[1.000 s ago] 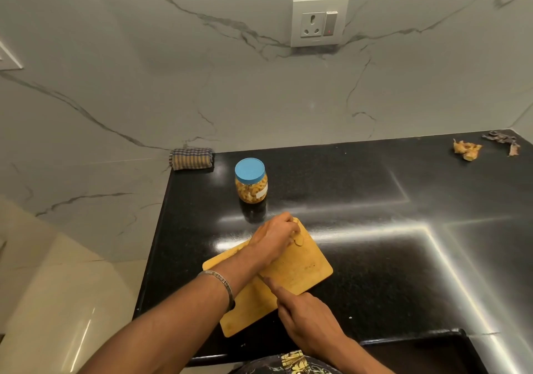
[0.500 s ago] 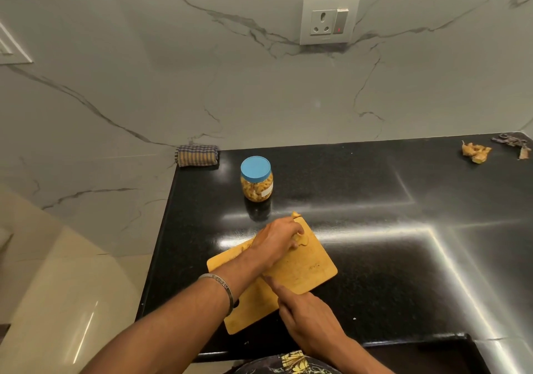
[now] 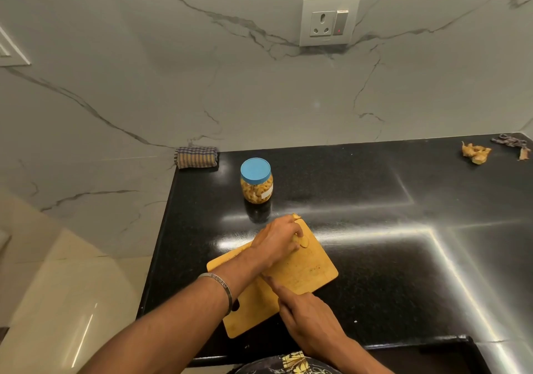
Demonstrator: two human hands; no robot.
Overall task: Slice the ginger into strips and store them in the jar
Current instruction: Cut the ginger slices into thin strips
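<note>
1. The left hand (image 3: 275, 242) sits at the centre of the frame, fingers curled down onto a piece of ginger (image 3: 301, 241) on the far part of the cutting board (image 3: 311, 269), holding it in place.
2. The right hand (image 3: 308, 316), lower centre, lies with its index finger stretched toward the left wrist; whatever it holds is hidden under the left hand, so I cannot tell its grip.
3. A metal bangle (image 3: 222, 285) circles the left wrist.
4. The board lies tilted on the black countertop (image 3: 403, 258), near its left edge.
5. Above the board, the jar (image 3: 256, 180) stands upright with its blue lid on and yellowish pieces inside, apart from the board.
6. A folded checked cloth (image 3: 196, 157) lies at the counter's back left corner against the marble wall.
7. At the upper right of the counter lie more ginger pieces (image 3: 475, 153) and dark scraps (image 3: 514, 145).
8. A wall socket (image 3: 328, 21) sits in the upper centre.
</note>
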